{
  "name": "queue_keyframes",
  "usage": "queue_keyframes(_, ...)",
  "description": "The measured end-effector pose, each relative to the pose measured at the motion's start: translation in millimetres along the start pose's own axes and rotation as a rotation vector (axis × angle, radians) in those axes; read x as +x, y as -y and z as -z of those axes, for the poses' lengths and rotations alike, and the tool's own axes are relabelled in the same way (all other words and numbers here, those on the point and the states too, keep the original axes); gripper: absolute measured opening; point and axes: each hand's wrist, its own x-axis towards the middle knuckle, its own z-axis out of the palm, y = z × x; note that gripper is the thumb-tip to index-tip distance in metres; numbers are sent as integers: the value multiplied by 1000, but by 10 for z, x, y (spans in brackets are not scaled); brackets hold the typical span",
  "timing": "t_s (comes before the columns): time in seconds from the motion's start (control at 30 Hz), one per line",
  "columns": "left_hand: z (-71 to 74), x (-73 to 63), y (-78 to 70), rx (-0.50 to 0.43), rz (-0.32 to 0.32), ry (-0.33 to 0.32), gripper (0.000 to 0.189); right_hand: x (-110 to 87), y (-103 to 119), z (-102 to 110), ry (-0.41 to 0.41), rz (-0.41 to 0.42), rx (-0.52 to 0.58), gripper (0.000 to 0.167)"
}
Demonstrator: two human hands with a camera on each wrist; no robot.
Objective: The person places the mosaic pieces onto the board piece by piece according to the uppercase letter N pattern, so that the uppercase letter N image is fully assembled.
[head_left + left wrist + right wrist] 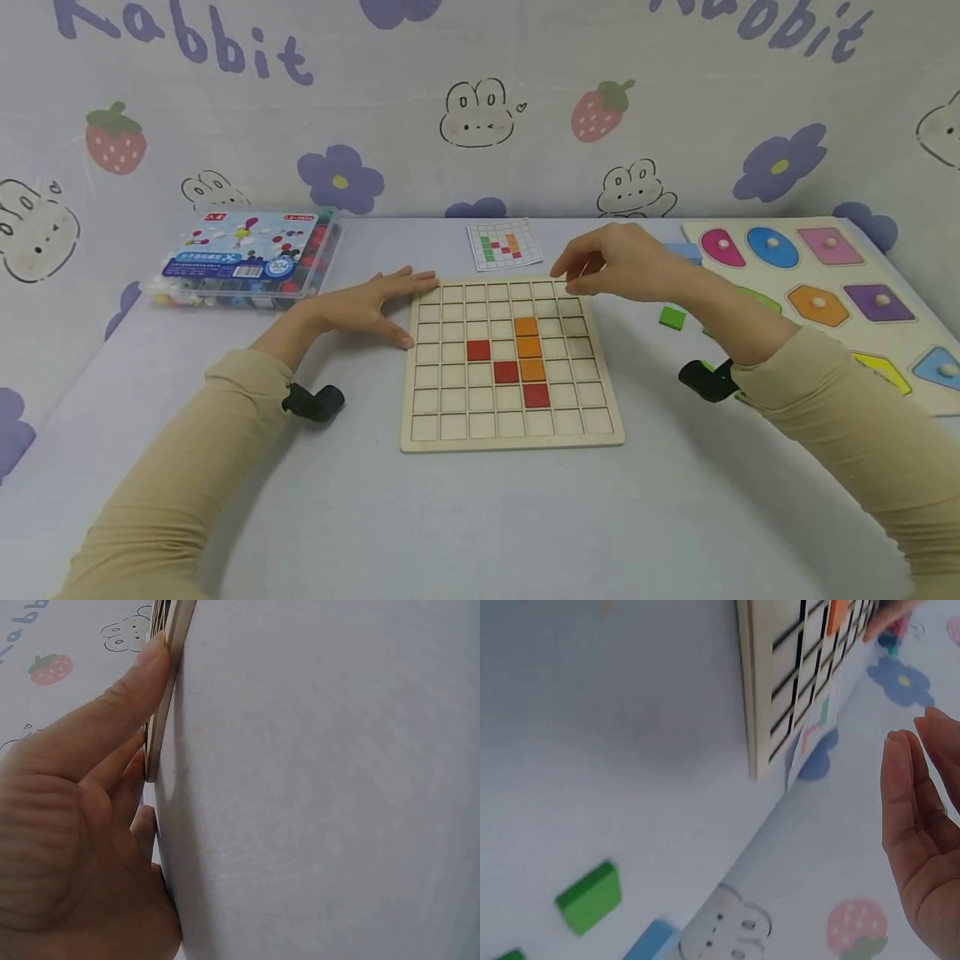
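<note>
A pale wooden grid board (513,446) lies on the table, with three orange squares (528,347) stacked in a column and three red squares (506,372) stepping diagonally beside and below them. At the board's left side, my left hand (360,307) is spread: the thumb touches the side edge and the fingertips reach the upper left corner. My right hand (626,262) hovers over the upper right corner, fingers bent loosely; in the right wrist view nothing shows between thumb and fingertips. Behind the board lies a printed pattern card (491,257) with green, red and orange squares.
Green square blocks (672,317) lie right of the board, partly under my right forearm, near a blue block (686,252). A knobbed shape puzzle (765,300) is at the far right. On the left stands a clear plastic box (247,258) of coloured parts. Printed cloth (405,108) hangs behind.
</note>
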Motion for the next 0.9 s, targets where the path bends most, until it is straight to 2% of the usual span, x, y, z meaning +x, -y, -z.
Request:
queue_keyframes(0.3,-1,-2,0,-11,2,-4,95,-167,-392,311,-21,-72,19,25)
queue_keyframes(0.6,-1,-3,15,-7,-11,-2,95,-191,-762,435,-3,-124,84,29)
queue_keyframes(0.9,4,-21,-20,-5,-10,1,95,-187,-1034,455,118,-162,102,37)
